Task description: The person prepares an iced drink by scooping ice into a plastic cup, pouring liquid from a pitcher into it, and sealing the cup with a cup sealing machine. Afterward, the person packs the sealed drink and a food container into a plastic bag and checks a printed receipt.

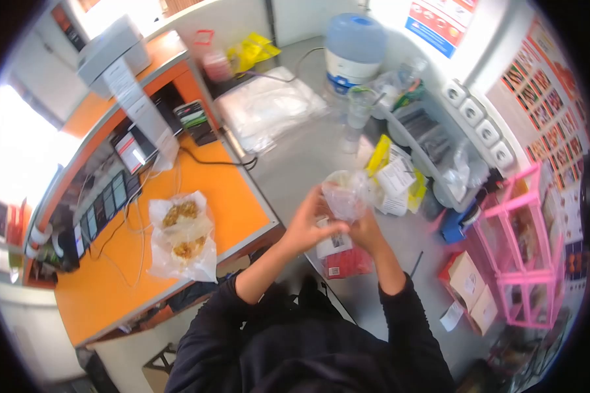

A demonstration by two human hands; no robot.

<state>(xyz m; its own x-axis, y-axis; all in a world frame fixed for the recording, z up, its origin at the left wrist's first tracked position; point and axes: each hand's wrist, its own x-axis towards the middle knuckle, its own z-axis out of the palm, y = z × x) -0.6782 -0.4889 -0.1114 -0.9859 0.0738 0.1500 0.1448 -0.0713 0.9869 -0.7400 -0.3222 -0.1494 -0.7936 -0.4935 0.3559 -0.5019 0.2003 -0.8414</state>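
Both of my hands are around a clear plastic cup or container (pixel 346 195) above the grey counter. My left hand (pixel 311 223) holds it from the left, thumb pointing right. On the other side, my right hand (pixel 366 229) is wrapped round its lower right, its fingers partly hidden. What is inside the clear plastic cannot be made out. Below the hands lie a red packet (pixel 351 263) and a white label (pixel 333 243). Yellow packets with white labels (pixel 394 178) lie just right of the cup.
An orange desk (pixel 242 216) at left bears an open clear bag of food (pixel 185 236) and several phones. Behind are plastic bags (pixel 269 108), a water bottle (pixel 354 52) and clear cups (pixel 359 108). At right stand a grey bin (pixel 432 170), pink rack (pixel 524 242) and cardboard box (pixel 469 288).
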